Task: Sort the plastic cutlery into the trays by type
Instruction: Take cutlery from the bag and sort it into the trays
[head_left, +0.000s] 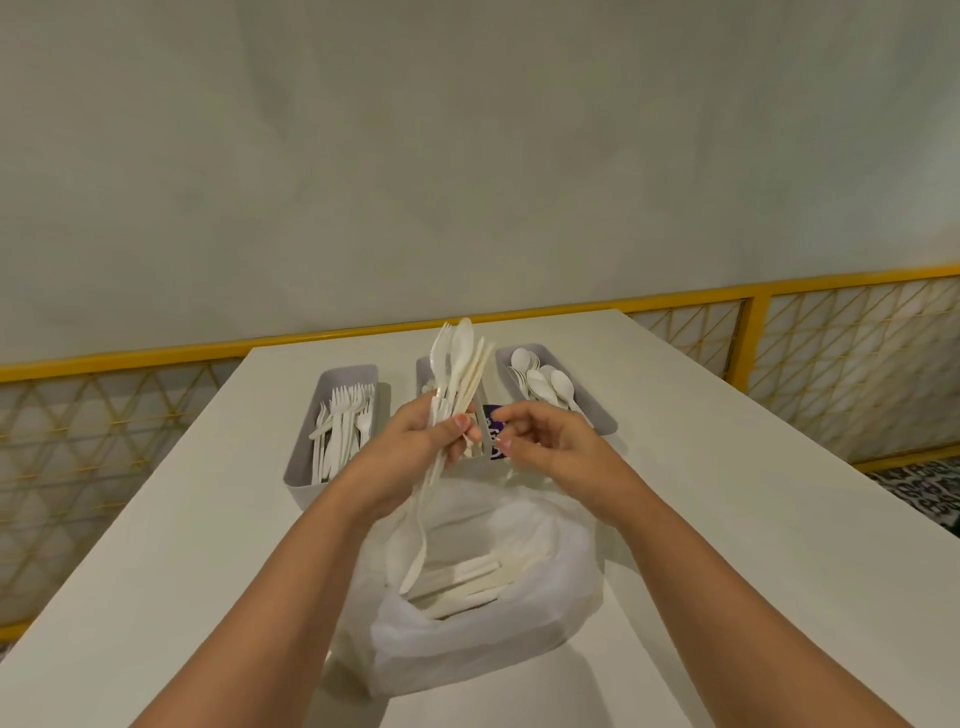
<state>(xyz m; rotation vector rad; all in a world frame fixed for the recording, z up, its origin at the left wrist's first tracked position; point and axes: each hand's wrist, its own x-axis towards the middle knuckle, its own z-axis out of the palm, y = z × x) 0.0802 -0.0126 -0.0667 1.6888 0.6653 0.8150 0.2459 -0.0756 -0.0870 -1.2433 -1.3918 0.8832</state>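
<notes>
I have both hands up over the open white plastic bag (467, 639), which sits on the white desk (182, 519) with loose cutlery (467, 577) lying inside it. My left hand (431, 436) is just beyond the bag's far edge, fingers wrapped round a mixed bundle (460, 364) of white plastic pieces: fork tines, a spoon bowl and some straight handles fan upward from the fist, and one long piece (421, 530) droops down from it toward the bag's mouth. My right hand (540, 441) hovers beside it, also above the bag's far edge, fingers loosely curled with a gap between thumb and forefinger, close to the bundle but not touching it. Beyond the bag three grey trays stand in a row. The left tray (304, 457), beyond the bag and to its left, holds forks (348, 415). The right tray (597, 410), beyond the bag and to its right, holds spoons (540, 382). The middle tray (422, 371) is straight beyond the bag, mostly hidden by my hands, so I cannot tell its contents. A purple label (493, 415) shows between my hands.
</notes>
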